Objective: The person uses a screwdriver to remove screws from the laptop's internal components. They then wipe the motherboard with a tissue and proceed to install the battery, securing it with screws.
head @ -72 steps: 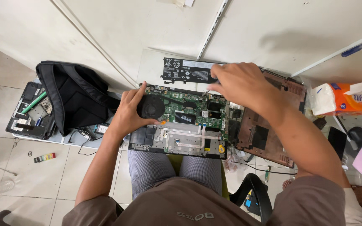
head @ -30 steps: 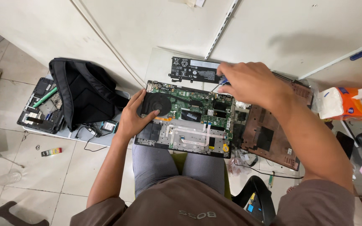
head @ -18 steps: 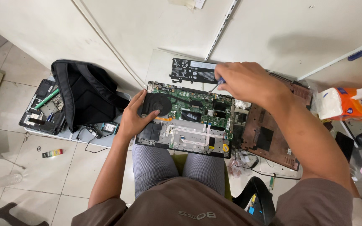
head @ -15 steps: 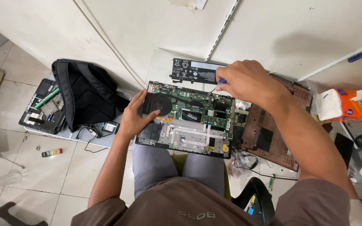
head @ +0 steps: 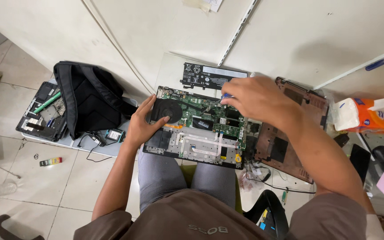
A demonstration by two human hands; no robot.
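I see the opened laptop base [head: 198, 140] lying across my knees, with its green circuit board and black round fan facing up. My left hand [head: 142, 126] holds the left edge of this base, the fingers spread and the thumb resting beside the fan. My right hand [head: 256, 98] is over the upper right part of the board, the fingers closed around a small tool with a blue handle [head: 226, 96], whose tip touches the board. Just behind the base, against the wall, lies a flat black battery [head: 212, 76]. To the right is the brown bottom cover [head: 285, 138], and to the left a black backpack [head: 90, 98].
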